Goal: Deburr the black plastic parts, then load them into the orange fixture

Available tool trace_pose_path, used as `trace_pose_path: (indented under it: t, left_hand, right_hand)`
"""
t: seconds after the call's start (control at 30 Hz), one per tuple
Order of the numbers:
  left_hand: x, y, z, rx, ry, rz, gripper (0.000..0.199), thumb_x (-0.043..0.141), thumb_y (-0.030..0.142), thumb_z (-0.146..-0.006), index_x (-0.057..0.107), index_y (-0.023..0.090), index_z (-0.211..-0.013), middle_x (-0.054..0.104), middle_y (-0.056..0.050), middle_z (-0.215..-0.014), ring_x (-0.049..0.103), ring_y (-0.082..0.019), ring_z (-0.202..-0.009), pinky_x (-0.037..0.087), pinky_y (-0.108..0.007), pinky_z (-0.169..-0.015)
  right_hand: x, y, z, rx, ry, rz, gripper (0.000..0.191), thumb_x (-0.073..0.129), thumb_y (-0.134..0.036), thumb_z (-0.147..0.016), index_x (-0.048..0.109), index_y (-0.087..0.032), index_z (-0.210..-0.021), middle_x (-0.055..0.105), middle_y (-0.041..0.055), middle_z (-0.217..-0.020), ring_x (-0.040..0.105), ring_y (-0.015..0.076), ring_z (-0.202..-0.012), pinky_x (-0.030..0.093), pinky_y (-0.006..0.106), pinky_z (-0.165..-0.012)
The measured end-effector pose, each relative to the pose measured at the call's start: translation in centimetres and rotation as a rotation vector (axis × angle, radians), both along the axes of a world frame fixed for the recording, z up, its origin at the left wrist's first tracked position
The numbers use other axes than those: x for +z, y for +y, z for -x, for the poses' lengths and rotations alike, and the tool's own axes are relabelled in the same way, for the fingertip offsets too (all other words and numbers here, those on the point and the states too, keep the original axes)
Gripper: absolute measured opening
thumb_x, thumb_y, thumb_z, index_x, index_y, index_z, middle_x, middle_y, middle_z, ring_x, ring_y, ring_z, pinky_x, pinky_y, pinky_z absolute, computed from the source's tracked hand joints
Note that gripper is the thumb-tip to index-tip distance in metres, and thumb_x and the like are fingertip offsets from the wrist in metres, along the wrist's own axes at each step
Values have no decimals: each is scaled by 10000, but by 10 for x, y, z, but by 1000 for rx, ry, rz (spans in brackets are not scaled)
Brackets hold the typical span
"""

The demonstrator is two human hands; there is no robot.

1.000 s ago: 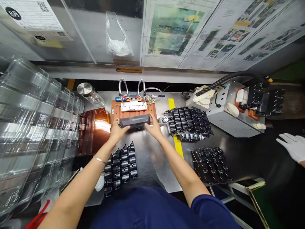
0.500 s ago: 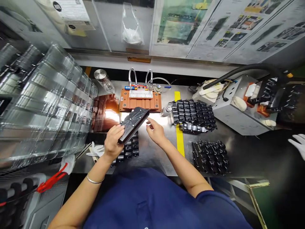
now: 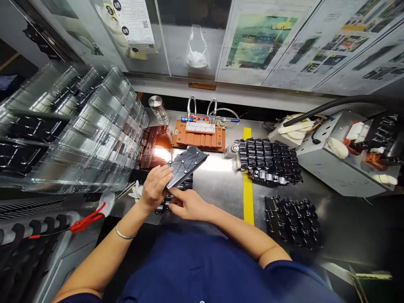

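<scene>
My left hand (image 3: 157, 185) is closed on the lower left end of a black plastic housing (image 3: 188, 163), a flat moulded part with crossing ribs and small bosses on its upper face. The housing is held tilted above the bench, its far end up to the right, in front of an orange-brown fixture (image 3: 199, 138). My right hand (image 3: 192, 205) is just below it, the index fingertip at the housing's near lower corner. Its thumb and index finger are apart, the other fingers curled. Beneath the housing, more black parts (image 3: 188, 182) lie partly hidden.
Clear plastic trays (image 3: 104, 122) stack high at left, beside a brown translucent sheet (image 3: 154, 147) and a glass jar (image 3: 159, 110). Black ribbed parts (image 3: 269, 158) lie right of the yellow tape (image 3: 248, 198), more (image 3: 293, 221) nearer me. A grey machine (image 3: 334, 155) stands far right.
My right hand has moved from the housing's right side down to its near lower corner. The housing has tipped so more of its ribbed face shows. The whole view has shifted.
</scene>
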State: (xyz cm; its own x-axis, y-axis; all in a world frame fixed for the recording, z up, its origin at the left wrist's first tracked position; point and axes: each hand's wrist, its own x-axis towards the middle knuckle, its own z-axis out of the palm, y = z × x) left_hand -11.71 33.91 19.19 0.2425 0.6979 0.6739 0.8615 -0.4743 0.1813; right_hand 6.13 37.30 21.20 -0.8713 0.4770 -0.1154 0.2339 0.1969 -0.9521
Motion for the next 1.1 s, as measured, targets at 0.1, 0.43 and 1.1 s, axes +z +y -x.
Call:
trace_pose_path:
  t: [0.1, 0.43, 1.1]
  left_hand:
    - [36, 6, 43, 48, 19, 26, 444, 500, 80, -823, 473, 229, -1241, 674, -103, -1142, 602, -236, -1154, 528, -451, -941]
    - [145, 78, 341, 958, -123, 150, 603, 489, 533, -873, 420, 54, -1233, 510, -159, -1326, 431, -358, -1285, 351, -615, -1040]
    - [-37, -91, 187, 975, -402, -123, 1073, 611, 414, -837, -186, 107, -1487, -113, -292, -1559, -70, -390, -1440, 142, -641, -1132]
  right_hand:
    - [0, 7, -2, -21, 127, 336, 400, 523, -304, -837, 595, -222, -1222, 724, 10, -800, 645, 131, -590, 522, 252, -591]
    - [-41, 24, 67, -223, -218, -106, 324, 490, -252, -833, 701, -162, -1062, 732, 70, -830, 669, 211, -760, 525, 356, -735]
    - [13, 1, 157, 165, -119, -523, 259, 493, -301, -922, 696, -195, -1045, 732, 94, -1005, 680, 226, -925, 537, 362, -818]
